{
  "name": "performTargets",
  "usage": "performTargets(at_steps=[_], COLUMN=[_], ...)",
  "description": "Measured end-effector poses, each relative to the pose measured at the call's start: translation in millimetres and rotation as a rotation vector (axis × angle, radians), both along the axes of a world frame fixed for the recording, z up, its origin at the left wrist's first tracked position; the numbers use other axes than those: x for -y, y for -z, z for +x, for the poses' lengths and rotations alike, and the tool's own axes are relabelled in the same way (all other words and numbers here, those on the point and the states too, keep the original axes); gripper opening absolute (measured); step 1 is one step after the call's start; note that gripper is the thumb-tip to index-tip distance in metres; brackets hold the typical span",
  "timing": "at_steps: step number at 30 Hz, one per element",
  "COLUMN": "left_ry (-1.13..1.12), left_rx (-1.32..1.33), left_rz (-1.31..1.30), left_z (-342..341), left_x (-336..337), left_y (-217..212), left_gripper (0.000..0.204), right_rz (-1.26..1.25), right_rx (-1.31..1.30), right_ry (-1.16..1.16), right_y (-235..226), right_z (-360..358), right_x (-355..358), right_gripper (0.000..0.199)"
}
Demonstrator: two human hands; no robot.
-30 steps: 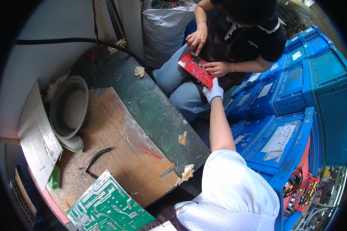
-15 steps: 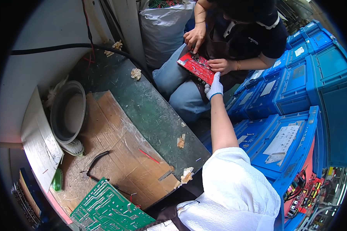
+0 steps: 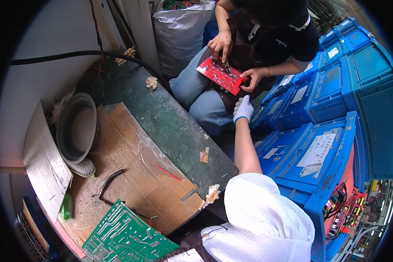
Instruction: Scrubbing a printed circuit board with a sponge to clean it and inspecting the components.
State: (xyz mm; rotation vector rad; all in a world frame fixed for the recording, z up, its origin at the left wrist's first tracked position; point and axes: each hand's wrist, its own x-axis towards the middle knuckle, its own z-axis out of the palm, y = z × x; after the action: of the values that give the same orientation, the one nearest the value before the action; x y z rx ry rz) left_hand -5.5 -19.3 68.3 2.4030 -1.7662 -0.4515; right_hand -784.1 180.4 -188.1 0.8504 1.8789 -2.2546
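Observation:
My right hand [image 3: 243,109], in a white knit glove, reaches out past the table corner. It holds nothing; the thumb points up, apart from loosely bent fingers. Just beyond it is a red circuit board [image 3: 222,76], gripped by the co-worker's left hand [image 3: 254,78]. The co-worker's right hand [image 3: 221,45] touches the far side of that board, above the knees. A green circuit board [image 3: 129,236] is tilted at the lower edge, its soldered side showing. My left hand is out of sight.
Cardboard [image 3: 131,174] covers part of the dark green table [image 3: 161,109], bearing wire cutters [image 3: 111,183] and a red wire. A grey bowl [image 3: 93,131] stands at the left. Blue crates [image 3: 288,153] crowd the right side. A white sack [image 3: 181,39] stands at the back.
My right hand has let go of the red board and drawn back toward me. The board stays with the co-worker, whose left hand has shifted to its near right corner.

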Motion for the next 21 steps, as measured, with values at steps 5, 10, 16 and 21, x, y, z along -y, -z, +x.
performTargets(at_steps=[5, 10, 16, 21], left_ry=[0.078, 0.03, 0.09, 0.118], left_rx=[0.159, 0.133, 0.191, 0.254], left_rz=[-0.061, -0.034, -0.059, -0.072], left_z=[35, -9, 1, 21], left_x=[1, -1, -3, -2], left_y=[25, 6, 12, 24], left_gripper=[0.055, 0.051, 0.05, 0.049], right_rz=[0.707, 0.516, 0.692, 0.642], right_rx=[-0.499, -0.748, -0.69, -0.703], right_ry=[0.067, 0.033, -0.059, -0.087], right_y=[4, -27, -40, -29], right_z=[-5, -5, -14, -17], right_x=[4, 22, 38, 36], right_gripper=[0.033, 0.022, 0.022, 0.024])
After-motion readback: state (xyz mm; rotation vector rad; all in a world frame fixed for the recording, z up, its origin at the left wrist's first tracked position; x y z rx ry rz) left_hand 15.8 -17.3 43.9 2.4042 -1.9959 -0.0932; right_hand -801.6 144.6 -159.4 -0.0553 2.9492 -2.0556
